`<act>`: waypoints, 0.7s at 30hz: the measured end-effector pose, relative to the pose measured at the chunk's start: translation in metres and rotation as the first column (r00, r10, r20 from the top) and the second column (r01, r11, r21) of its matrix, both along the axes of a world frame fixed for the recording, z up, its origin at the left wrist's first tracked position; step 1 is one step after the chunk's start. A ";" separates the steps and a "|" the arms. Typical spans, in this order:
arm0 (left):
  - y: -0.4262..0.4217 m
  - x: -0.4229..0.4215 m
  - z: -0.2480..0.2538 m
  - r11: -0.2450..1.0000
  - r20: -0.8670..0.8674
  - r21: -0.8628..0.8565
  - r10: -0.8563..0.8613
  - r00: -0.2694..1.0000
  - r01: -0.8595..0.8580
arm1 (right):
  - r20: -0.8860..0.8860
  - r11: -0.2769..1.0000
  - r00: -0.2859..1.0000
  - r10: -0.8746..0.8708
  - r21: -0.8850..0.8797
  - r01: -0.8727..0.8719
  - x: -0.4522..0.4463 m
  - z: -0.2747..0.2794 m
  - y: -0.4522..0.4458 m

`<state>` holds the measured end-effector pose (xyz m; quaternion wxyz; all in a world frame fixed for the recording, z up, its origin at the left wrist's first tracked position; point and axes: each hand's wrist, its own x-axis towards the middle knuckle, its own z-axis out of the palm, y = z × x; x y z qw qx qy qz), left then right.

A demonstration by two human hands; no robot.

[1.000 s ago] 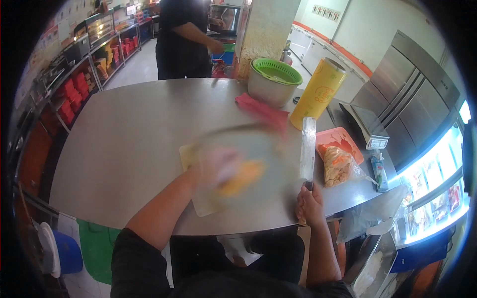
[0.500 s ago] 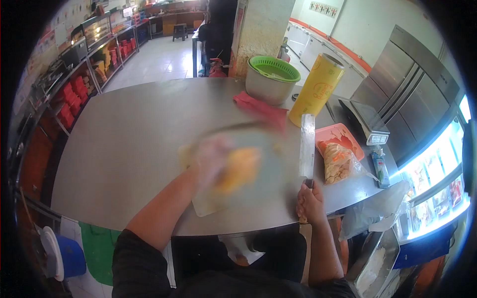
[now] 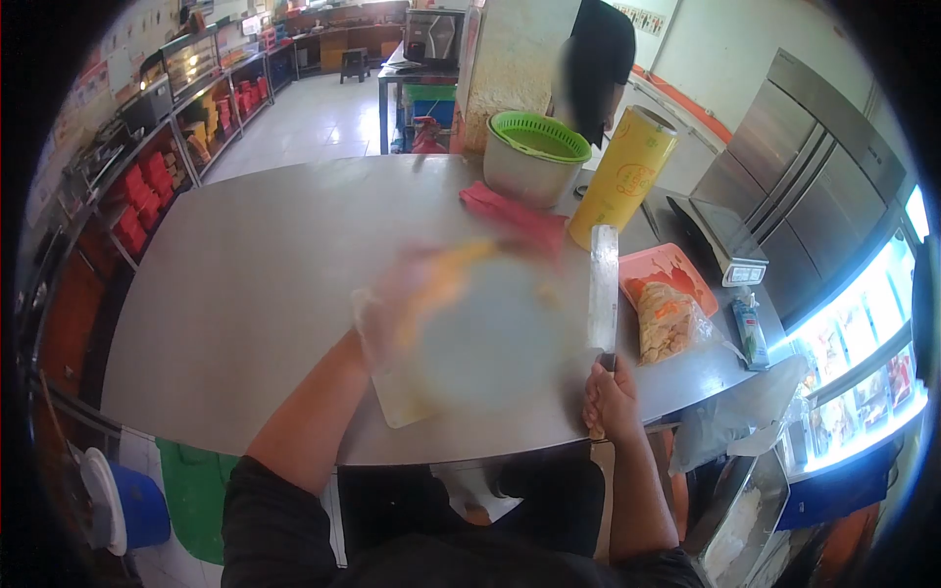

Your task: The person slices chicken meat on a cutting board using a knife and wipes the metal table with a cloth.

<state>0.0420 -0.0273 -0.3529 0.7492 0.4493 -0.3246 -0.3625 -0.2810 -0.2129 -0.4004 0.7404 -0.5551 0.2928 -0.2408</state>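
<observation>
In my right hand (image 3: 614,400) is a long, broad-bladed knife (image 3: 605,294), its fingers wrapped round the dark handle and its blade pointing away from me. My left hand (image 3: 387,304) is smeared by motion over the left part of a pale cutting board (image 3: 490,343). Beside its fingers a soft-looking yellow-orange thing (image 3: 451,269) is blurred along the board's far side; its kind cannot be made out. A pink-red cloth (image 3: 515,218) lies just beyond the board.
Right of the knife sit a plastic bag of pale food pieces (image 3: 667,323), a pink tray (image 3: 676,269) and a scale (image 3: 730,240). Behind stand a yellow wrap roll (image 3: 627,176) and a green-basketed tub (image 3: 534,167). A person (image 3: 596,69) is beyond the pillar.
My left hand has shifted slightly left, and the yellow-orange thing has moved from mid-board to its far left side. The knife stays nearly still. A dark-clothed person has moved right behind the pillar.
</observation>
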 end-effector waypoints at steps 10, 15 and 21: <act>-0.005 -0.018 0.001 0.774 0.801 0.584 -0.598 0.022 -0.246 | 0.010 0.999 0.999 -0.034 -0.028 0.034 0.000 -0.005 0.001; -0.006 -0.021 0.009 0.624 0.715 0.689 -0.671 0.199 -0.369 | -0.005 0.998 1.000 -0.019 -0.058 0.019 0.001 0.000 0.003; -0.016 0.005 -0.030 0.763 0.775 0.527 -0.612 -0.157 -0.374 | 0.020 0.999 0.999 -0.034 -0.026 0.034 0.001 0.001 0.004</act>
